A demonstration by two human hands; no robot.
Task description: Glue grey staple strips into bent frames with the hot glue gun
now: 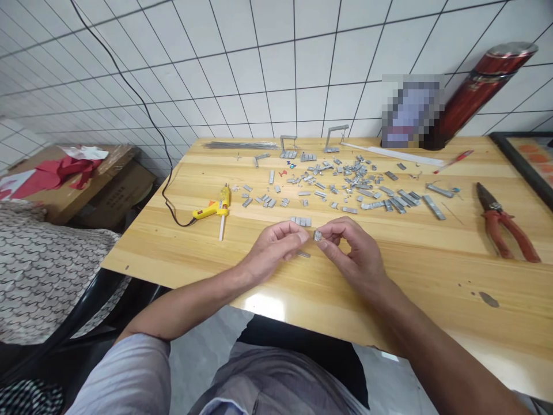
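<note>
Near the front middle of the wooden table, my right hand (356, 253) pinches a small grey piece (317, 236) between thumb and fingertips. Just left of it, my left hand (276, 248) has its thumb and fingers pressed together; what they hold, if anything, is too small to make out. A row of joined grey blocks (301, 221) lies right behind my hands. Below my left fingertips a thin grey strip (304, 254) rests on the wood. Many loose grey pieces (358, 178) are scattered farther back.
A yellow glue gun (211, 208) with a black cable stands at the left. Red-handled pliers (496, 225), a pen (453, 161) and a red flask (479, 95) are at the right. Small grey frames (332, 138) and thin rods (239, 145) sit by the tiled wall.
</note>
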